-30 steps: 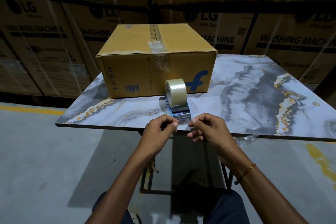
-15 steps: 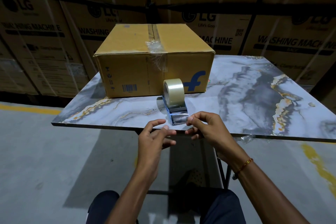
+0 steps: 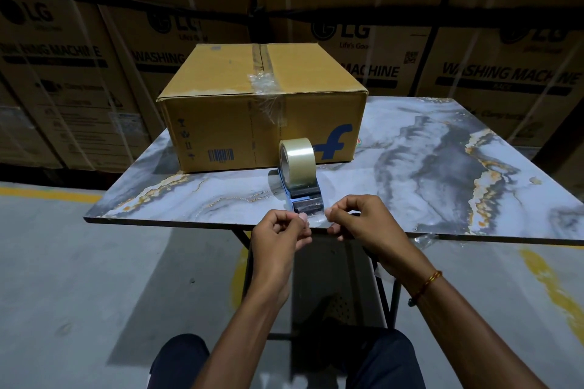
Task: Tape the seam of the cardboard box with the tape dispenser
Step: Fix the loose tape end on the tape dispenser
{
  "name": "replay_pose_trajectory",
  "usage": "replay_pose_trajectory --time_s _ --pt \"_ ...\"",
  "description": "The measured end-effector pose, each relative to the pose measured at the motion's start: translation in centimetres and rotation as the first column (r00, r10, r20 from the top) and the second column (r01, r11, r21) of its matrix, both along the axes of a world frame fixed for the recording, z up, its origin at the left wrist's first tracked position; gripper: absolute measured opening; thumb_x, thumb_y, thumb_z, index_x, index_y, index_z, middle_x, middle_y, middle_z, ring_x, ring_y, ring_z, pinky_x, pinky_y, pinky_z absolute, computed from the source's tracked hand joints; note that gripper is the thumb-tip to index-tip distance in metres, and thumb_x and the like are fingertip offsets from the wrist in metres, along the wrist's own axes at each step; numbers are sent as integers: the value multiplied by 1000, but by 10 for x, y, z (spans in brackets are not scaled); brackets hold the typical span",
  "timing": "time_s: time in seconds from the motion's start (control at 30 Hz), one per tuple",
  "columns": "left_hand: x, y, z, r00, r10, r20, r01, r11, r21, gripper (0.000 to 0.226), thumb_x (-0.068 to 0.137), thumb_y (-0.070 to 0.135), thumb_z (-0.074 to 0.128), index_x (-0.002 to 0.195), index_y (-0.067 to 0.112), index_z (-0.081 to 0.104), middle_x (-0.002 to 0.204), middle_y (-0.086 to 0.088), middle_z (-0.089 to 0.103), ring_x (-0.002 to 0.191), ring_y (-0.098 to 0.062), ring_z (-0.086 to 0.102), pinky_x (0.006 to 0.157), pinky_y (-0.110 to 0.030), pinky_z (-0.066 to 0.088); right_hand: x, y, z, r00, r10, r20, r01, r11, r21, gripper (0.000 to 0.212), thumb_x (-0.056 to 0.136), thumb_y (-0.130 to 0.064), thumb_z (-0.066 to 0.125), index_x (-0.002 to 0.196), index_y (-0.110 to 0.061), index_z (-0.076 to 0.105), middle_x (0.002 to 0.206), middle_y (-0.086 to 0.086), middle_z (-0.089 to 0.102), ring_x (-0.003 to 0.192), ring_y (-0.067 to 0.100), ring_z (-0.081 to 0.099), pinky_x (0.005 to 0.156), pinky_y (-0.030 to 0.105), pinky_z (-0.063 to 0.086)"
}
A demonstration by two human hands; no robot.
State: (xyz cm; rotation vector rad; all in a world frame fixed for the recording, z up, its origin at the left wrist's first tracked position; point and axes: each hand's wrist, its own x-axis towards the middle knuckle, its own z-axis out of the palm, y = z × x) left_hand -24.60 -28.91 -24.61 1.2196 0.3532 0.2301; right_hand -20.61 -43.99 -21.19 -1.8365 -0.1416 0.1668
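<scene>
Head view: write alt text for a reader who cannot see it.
Two bare hands, left hand and right hand, pinch clear tape at the near end of a tape dispenser standing on a marble-patterned table. Behind it sits a closed cardboard box with wrinkled tape over its seam, before stacked washing-machine cartons.

A closed tan box [image 3: 252, 110] with a blue "f" logo and barcode is set on the marbled table [image 3: 426, 151], its top seam partly covered by crinkled clear tape. A blue dispenser [image 3: 300, 180] with a clear roll is stood upright just before it.
</scene>
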Motion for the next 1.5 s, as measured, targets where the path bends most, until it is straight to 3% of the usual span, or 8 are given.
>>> replay_pose_trajectory --time_s 0.4,0.7,0.83,0.93,1.03,1.13,1.37,1.5 --pt "2 -5 -1 999 39 3 -39 994 101 11 87 4 71 89 6 61 80 -15 63 68 -19 64 66 -32 59 -3 3 -8 997 -27 70 27 1000 -8 13 89 -16 73 81 -6 73 73 14 73 70 21 71 64 30 56" --pt "5 -7 -1 999 42 1 -42 989 140 12 88 7 70 88 8 58 77 -12 63 63 -16 61 68 -33 57 -21 1 -5 973 -103 -207 168 930 328 26 96 -23 64 91 0 76 90 13 79 70 17 70 65 29 54" --pt "5 -1 -1 1000 31 5 -31 989 146 12 89 7 69 88 10 58 78 -13 63 63 -17 60 65 -30 55 -17 -10 -1 925 -161 -343 333 778 532 15 97 -18 61 99 -4 67 98 16 76 64 16 68 62 27 53" --pt "4 2 3 998 -53 -14 55 988 142 14 90 7 68 98 9 57 78 -15 63 64 -16 60 64 -28 56 -18 -16 1 928 -218 -303 341 827 447 20 97 -22 63 102 -2 66 93 18 75 61 18 63 58 27 50" --pt "5 2 6 995 -103 -15 104 987 126 17 90 6 67 102 8 56 78 -14 62 63 -16 60 62 -27 55 -23 -5 0 959 -108 -262 180 947 267 38 93 -38 67 101 -1 67 83 16 77 54 18 62 49 26 49" --pt "6 5 8 991 -134 -25 136 984 116 21 91 7 67 106 9 54 77 -12 63 64 -15 60 61 -26 53 -23 11 -2 961 -36 -273 98 971 216 47 89 -46 70 99 0 70 75 14 75 49 16 61 43 24 45" --pt "6 11 7 987 -157 -26 159 979 127 26 90 7 68 108 14 51 80 -16 65 67 -18 62 66 -32 53 -19 25 -6 969 -8 -245 57 979 196 27 91 -28 72 80 -4 73 62 6 67 46 10 55 42 20 42" --pt "7 5 2 994 -105 -10 106 982 156 25 90 5 67 102 15 47 81 -19 63 71 -23 62 64 -32 54 -17 20 -7 961 -6 -275 60 980 190 29 96 -25 66 87 2 72 61 7 67 44 10 55 40 20 41"
